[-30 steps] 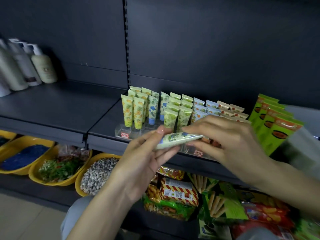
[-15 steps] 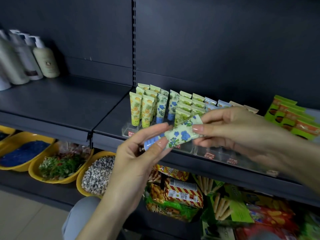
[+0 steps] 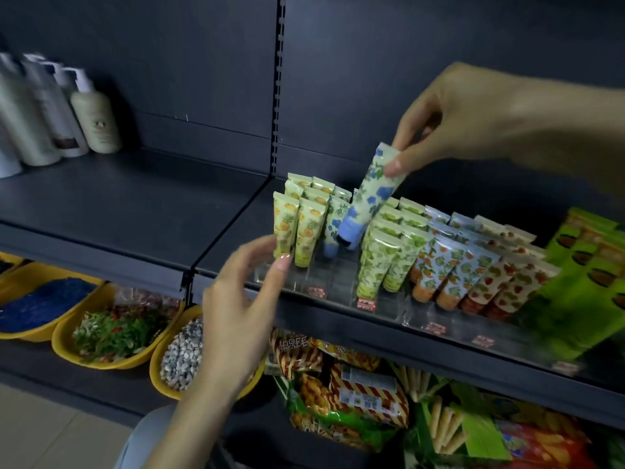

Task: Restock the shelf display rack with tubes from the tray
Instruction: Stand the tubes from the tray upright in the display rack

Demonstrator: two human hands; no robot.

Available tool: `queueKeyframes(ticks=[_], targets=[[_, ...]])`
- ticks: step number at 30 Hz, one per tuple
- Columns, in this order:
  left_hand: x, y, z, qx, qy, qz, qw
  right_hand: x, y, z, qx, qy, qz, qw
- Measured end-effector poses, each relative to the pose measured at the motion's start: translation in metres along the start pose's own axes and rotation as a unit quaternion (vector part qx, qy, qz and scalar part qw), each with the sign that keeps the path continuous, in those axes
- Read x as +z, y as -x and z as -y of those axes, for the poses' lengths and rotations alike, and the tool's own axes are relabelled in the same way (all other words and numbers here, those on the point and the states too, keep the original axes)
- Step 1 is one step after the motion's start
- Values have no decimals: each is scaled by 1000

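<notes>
One blue-flowered tube (image 3: 375, 194) is hanging tilted, cap down, over the blue lane of the rack (image 3: 324, 280), the right hand (image 3: 466, 130) pinching its crimped end. It is likely light and squashy, so that stiff crimp is giving the surest hold. The left hand (image 3: 243, 299) is hovering slack and empty by the near left corner.

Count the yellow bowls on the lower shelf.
4. Left to right: a rim sliver at the frame edge, the blue-filled bowl, the green-filled bowl, the pebble bowl partly behind the left hand. More may be hidden.
</notes>
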State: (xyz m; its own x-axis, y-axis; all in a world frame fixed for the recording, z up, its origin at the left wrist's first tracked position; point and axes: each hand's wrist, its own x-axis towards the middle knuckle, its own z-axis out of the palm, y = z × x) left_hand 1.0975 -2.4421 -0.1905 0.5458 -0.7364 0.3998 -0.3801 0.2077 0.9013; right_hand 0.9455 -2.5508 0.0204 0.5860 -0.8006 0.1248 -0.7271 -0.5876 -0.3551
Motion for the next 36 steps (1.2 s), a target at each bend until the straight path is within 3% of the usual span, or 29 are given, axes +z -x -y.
queueKeyframes(ticks=[3, 6, 13, 36], targets=[[-5, -7, 21, -18, -143, 22, 989, -8, -20, -7, 41, -4, -27, 999], [-3, -12, 26, -63, -181, 82, 978, -6, -34, -12, 78, -4, -32, 996], [3, -16, 36, -106, -137, 121, 977, -6, -49, -21, 132, -3, -24, 991], [5, -16, 58, -62, -152, 138, 977, 38, -68, -41, 128, -3, 18, 992]])
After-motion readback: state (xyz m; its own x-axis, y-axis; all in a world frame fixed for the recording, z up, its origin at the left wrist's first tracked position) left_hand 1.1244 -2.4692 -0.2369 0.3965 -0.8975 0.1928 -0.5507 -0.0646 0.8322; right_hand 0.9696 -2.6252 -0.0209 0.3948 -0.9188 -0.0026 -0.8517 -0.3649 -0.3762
